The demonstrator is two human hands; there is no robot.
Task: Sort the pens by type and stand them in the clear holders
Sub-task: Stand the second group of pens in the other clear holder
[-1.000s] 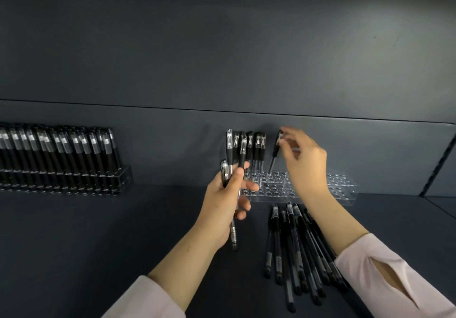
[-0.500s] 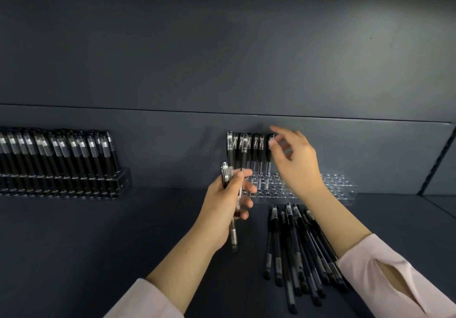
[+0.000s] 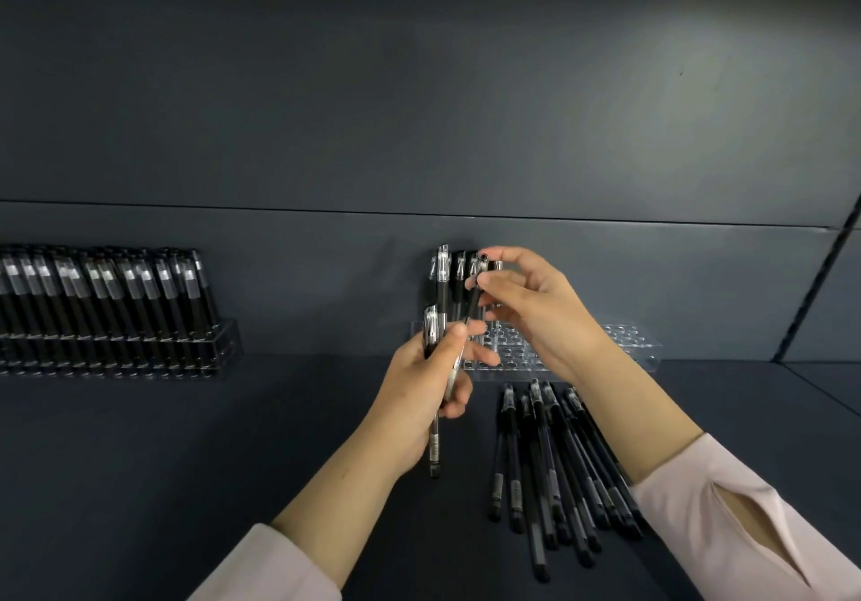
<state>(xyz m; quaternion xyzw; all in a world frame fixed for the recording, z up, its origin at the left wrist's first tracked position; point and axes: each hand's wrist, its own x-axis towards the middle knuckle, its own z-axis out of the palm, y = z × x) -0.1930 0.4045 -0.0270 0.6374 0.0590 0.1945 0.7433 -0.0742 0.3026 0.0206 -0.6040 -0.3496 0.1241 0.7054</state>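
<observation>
My left hand (image 3: 426, 384) grips a small bunch of black pens (image 3: 433, 442) upright in front of the clear holder (image 3: 619, 349). My right hand (image 3: 536, 307) pinches the upper part of one black pen (image 3: 473, 304) that still sits slanted in the left hand's bunch. Several black pens (image 3: 459, 274) stand in the left end of that holder, against the back wall. A heap of loose black pens (image 3: 550, 470) lies on the shelf below my right forearm.
A second clear holder (image 3: 219, 344) at the far left is packed with several rows of black pens (image 3: 102, 293). The dark shelf (image 3: 186, 451) runs between the two holders. A dark wall stands close behind them.
My right hand let go of a pen now standing in the holder, moved left and down, and now pinches a pen in my left hand's bunch. The left hand barely moved.
</observation>
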